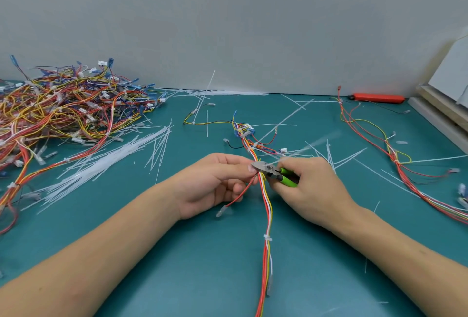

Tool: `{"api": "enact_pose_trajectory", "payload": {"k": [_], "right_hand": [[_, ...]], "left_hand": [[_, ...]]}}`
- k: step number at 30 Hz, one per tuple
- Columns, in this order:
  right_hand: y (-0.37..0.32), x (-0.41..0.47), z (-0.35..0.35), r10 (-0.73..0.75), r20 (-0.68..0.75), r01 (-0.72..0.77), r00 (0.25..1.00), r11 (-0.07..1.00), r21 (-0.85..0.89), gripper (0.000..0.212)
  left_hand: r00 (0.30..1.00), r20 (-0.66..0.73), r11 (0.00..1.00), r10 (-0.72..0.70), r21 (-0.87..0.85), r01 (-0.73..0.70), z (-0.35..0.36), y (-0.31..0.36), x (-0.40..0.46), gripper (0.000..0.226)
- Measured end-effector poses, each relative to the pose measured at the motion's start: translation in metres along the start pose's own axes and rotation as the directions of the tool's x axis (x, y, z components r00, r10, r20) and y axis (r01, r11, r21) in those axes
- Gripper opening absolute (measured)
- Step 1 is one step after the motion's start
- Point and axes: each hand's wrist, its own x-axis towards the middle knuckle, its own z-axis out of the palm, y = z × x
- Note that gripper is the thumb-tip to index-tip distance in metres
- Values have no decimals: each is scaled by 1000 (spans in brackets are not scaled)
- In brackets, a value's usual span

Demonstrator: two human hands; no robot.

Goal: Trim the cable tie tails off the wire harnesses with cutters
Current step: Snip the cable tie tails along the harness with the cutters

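A wire harness point(266, 205) of red, white, yellow and orange wires runs from the table's middle down to the near edge. My left hand point(215, 182) pinches it between thumb and fingers. My right hand point(311, 187) grips green-handled cutters point(274, 172), whose jaws sit against the harness right by my left fingertips. A long white cable tie tail point(304, 148) sticks out blurred to the upper right from the jaws. Lower down the harness a trimmed white tie point(267, 237) wraps the wires.
A big tangled pile of harnesses point(63, 106) fills the back left. Loose white ties point(106, 162) lie in a heap beside it and scattered across the green mat point(152, 253). Another harness point(395, 154) lies at right, a red tool point(377, 98) by the wall.
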Motion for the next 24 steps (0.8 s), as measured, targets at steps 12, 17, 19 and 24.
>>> {"api": "enact_pose_trajectory", "payload": {"k": [12,17,19,24], "right_hand": [[0,-1,0,-82,-52,83,995,996,22,23],[1,0,-1,-112,-17,113,994,994,14,18],[1,1,-1,-119,-14,119,993,993,15,13],[1,2,-1,-102,2,102,995,994,30,6]], "left_hand": [[1000,-14,1000,2,-20,-2,0,0,1,13],[1000,-17,1000,6,-27,-7,0,0,0,10],[1000,-19,1000,4,-23,-4,0,0,1,10],[1000,-12,1000,2,-18,-2,0,0,0,9]]}}
